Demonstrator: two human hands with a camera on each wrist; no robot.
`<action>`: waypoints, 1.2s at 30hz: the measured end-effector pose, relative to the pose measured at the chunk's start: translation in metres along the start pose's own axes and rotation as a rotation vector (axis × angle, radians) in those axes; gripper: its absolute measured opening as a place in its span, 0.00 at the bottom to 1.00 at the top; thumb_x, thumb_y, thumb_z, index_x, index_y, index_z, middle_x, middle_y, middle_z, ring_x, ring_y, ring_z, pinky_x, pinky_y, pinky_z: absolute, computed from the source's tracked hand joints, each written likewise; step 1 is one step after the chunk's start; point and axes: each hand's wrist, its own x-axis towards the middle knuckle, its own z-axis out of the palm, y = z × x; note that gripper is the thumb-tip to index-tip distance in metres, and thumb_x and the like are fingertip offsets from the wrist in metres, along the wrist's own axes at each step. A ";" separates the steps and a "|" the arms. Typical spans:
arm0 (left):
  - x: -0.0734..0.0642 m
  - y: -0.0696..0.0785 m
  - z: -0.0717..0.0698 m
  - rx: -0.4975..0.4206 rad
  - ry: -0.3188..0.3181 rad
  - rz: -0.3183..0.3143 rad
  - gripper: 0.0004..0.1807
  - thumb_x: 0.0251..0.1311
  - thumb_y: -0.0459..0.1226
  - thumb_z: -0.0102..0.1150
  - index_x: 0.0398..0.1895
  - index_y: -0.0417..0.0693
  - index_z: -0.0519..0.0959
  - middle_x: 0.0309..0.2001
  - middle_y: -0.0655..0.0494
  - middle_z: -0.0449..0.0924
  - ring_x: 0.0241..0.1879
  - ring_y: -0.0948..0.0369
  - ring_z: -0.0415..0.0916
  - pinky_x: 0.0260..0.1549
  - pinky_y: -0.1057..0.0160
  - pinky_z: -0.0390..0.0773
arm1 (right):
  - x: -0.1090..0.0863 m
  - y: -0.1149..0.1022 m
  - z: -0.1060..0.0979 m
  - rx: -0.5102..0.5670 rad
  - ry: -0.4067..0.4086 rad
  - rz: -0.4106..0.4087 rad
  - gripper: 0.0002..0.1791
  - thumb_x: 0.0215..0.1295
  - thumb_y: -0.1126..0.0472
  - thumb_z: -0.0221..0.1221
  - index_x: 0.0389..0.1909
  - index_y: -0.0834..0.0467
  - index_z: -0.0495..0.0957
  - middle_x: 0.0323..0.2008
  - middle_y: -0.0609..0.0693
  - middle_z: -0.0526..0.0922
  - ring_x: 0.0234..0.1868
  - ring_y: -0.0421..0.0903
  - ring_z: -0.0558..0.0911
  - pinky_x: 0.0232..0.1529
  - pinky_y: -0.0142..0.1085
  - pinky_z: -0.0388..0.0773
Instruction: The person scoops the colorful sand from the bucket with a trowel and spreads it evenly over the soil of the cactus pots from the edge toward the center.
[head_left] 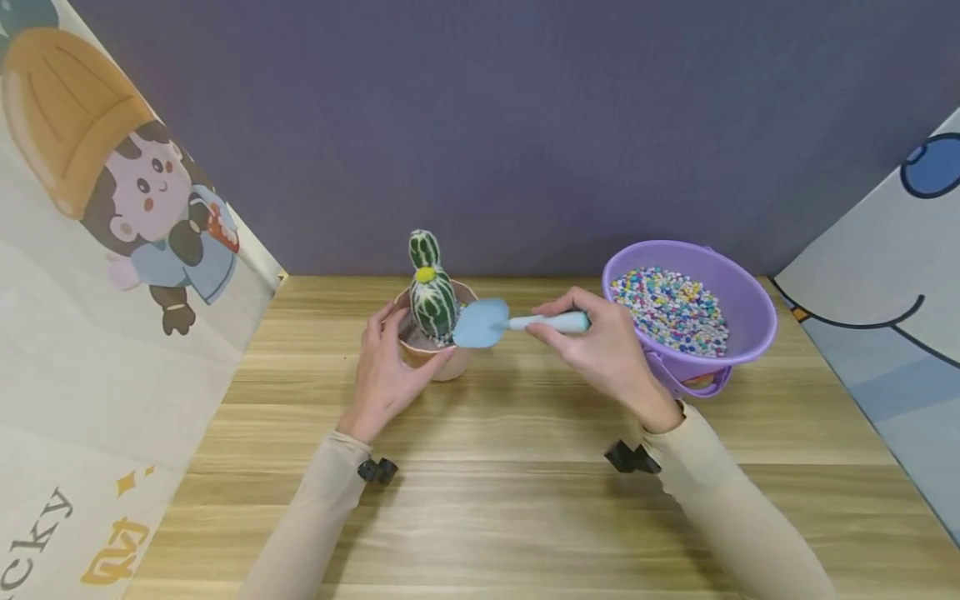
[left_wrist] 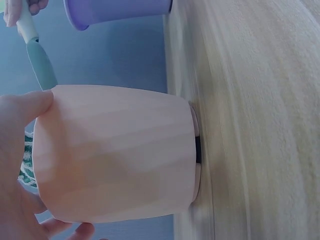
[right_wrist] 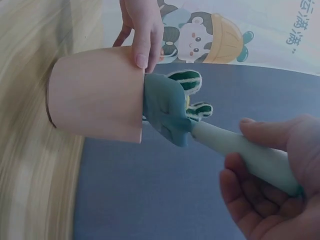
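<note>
While your left hand (head_left: 386,367) is gripping the pink pot (left_wrist: 117,152) near its rim, thumb and fingers wrapping around its sides, your right hand (head_left: 603,346) is clasping a blue trowel (head_left: 482,323) by its pale handle. The trowel's blade is tilting at the pot's rim, just beside the striped cactus (head_left: 435,310). The pot is standing on the wooden desk (head_left: 510,508), left of a purple bucket (head_left: 752,321) that is holding multicoloured pellets (head_left: 667,310).
</note>
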 end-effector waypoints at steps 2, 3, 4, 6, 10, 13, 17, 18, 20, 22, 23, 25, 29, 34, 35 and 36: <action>0.000 0.000 0.000 0.001 0.000 0.000 0.55 0.56 0.65 0.74 0.79 0.45 0.65 0.82 0.42 0.55 0.79 0.43 0.58 0.74 0.35 0.68 | 0.001 0.001 -0.002 -0.010 -0.024 0.020 0.09 0.58 0.62 0.79 0.35 0.57 0.88 0.41 0.49 0.94 0.35 0.41 0.89 0.33 0.26 0.83; 0.000 0.000 0.000 0.002 0.000 -0.001 0.55 0.56 0.65 0.74 0.79 0.45 0.65 0.82 0.42 0.55 0.79 0.43 0.58 0.74 0.35 0.68 | 0.001 0.000 -0.003 -0.007 -0.027 0.024 0.09 0.58 0.63 0.79 0.35 0.57 0.88 0.41 0.50 0.94 0.35 0.41 0.89 0.33 0.26 0.83; 0.000 -0.001 0.000 0.004 0.001 -0.002 0.55 0.56 0.65 0.74 0.79 0.45 0.65 0.82 0.42 0.54 0.79 0.43 0.58 0.75 0.36 0.68 | 0.001 0.000 -0.003 -0.001 -0.026 0.026 0.09 0.58 0.63 0.79 0.35 0.57 0.88 0.41 0.50 0.94 0.34 0.41 0.89 0.32 0.26 0.82; -0.001 -0.001 -0.001 0.003 0.001 -0.003 0.55 0.56 0.65 0.74 0.79 0.45 0.65 0.82 0.42 0.54 0.79 0.43 0.58 0.74 0.35 0.68 | 0.001 0.000 -0.003 0.008 -0.017 0.018 0.09 0.57 0.64 0.79 0.35 0.57 0.88 0.41 0.50 0.94 0.33 0.39 0.88 0.31 0.26 0.82; -0.001 -0.002 -0.001 0.003 0.002 0.004 0.55 0.56 0.65 0.74 0.78 0.44 0.65 0.82 0.41 0.54 0.79 0.41 0.58 0.74 0.35 0.68 | -0.002 0.000 -0.001 0.034 0.019 -0.010 0.09 0.57 0.66 0.79 0.35 0.59 0.88 0.41 0.51 0.94 0.31 0.36 0.86 0.29 0.26 0.81; -0.002 -0.002 0.000 0.005 0.000 0.011 0.54 0.57 0.65 0.74 0.78 0.45 0.65 0.81 0.41 0.55 0.79 0.41 0.58 0.75 0.35 0.68 | -0.004 0.001 0.000 0.043 0.042 -0.027 0.09 0.57 0.66 0.79 0.35 0.59 0.88 0.41 0.51 0.94 0.31 0.36 0.86 0.29 0.26 0.80; -0.002 -0.002 0.000 0.010 -0.002 0.006 0.54 0.56 0.65 0.73 0.78 0.45 0.65 0.81 0.41 0.55 0.79 0.42 0.58 0.74 0.35 0.69 | -0.006 0.002 0.002 0.046 0.030 -0.013 0.09 0.57 0.66 0.79 0.36 0.59 0.87 0.42 0.51 0.94 0.32 0.36 0.87 0.30 0.26 0.82; -0.001 -0.002 0.000 0.011 -0.003 0.007 0.54 0.57 0.65 0.73 0.78 0.45 0.65 0.81 0.41 0.55 0.79 0.41 0.58 0.74 0.35 0.69 | -0.006 0.003 0.002 0.042 0.021 -0.002 0.09 0.57 0.65 0.79 0.36 0.59 0.87 0.42 0.51 0.94 0.32 0.35 0.87 0.31 0.26 0.82; -0.001 -0.002 0.000 0.012 -0.006 0.004 0.54 0.57 0.65 0.73 0.78 0.45 0.65 0.81 0.42 0.55 0.79 0.42 0.59 0.73 0.35 0.69 | -0.006 0.004 0.001 0.029 0.002 0.025 0.09 0.58 0.65 0.79 0.35 0.58 0.87 0.42 0.50 0.94 0.33 0.36 0.88 0.32 0.26 0.83; 0.000 -0.001 0.001 0.012 -0.009 0.003 0.55 0.57 0.66 0.73 0.79 0.45 0.65 0.81 0.42 0.55 0.79 0.42 0.59 0.74 0.35 0.69 | -0.005 0.006 -0.001 0.003 -0.020 0.046 0.09 0.58 0.64 0.79 0.35 0.57 0.87 0.41 0.50 0.94 0.33 0.37 0.88 0.32 0.26 0.82; 0.000 -0.001 0.000 0.011 -0.011 0.002 0.55 0.57 0.66 0.72 0.79 0.44 0.65 0.81 0.42 0.55 0.79 0.42 0.59 0.74 0.35 0.69 | -0.005 0.007 -0.002 -0.019 -0.034 0.055 0.09 0.58 0.63 0.79 0.35 0.57 0.88 0.41 0.50 0.94 0.33 0.38 0.87 0.32 0.27 0.82; 0.000 0.000 0.000 0.008 -0.012 -0.002 0.55 0.57 0.66 0.73 0.79 0.45 0.65 0.82 0.42 0.54 0.79 0.42 0.58 0.74 0.35 0.69 | -0.004 0.007 -0.005 -0.073 -0.077 0.075 0.08 0.59 0.61 0.78 0.37 0.55 0.89 0.39 0.49 0.94 0.30 0.41 0.85 0.31 0.29 0.80; -0.001 0.000 -0.001 0.008 -0.010 -0.008 0.54 0.57 0.64 0.73 0.79 0.45 0.65 0.82 0.41 0.54 0.79 0.41 0.58 0.74 0.34 0.69 | -0.005 0.011 -0.008 -0.187 -0.193 0.131 0.12 0.63 0.56 0.76 0.46 0.53 0.91 0.40 0.49 0.93 0.30 0.44 0.83 0.33 0.35 0.79; 0.000 -0.001 0.000 0.017 -0.007 -0.005 0.54 0.57 0.64 0.73 0.79 0.46 0.65 0.81 0.41 0.54 0.78 0.41 0.59 0.72 0.34 0.70 | -0.010 0.020 -0.004 -0.242 -0.295 0.161 0.15 0.67 0.55 0.72 0.53 0.54 0.91 0.45 0.51 0.94 0.34 0.45 0.84 0.38 0.38 0.80; 0.000 -0.001 0.000 0.017 -0.007 -0.004 0.54 0.57 0.64 0.73 0.79 0.46 0.65 0.81 0.41 0.54 0.79 0.41 0.59 0.72 0.34 0.70 | -0.011 0.021 -0.002 -0.241 -0.300 0.158 0.15 0.68 0.55 0.71 0.53 0.54 0.91 0.45 0.51 0.94 0.34 0.45 0.84 0.37 0.38 0.80; 0.000 -0.001 0.000 0.018 -0.008 -0.005 0.54 0.57 0.65 0.73 0.79 0.46 0.65 0.81 0.41 0.54 0.78 0.41 0.59 0.72 0.34 0.71 | -0.012 0.022 -0.001 -0.239 -0.300 0.155 0.14 0.68 0.56 0.71 0.53 0.54 0.91 0.45 0.51 0.94 0.34 0.45 0.83 0.37 0.38 0.80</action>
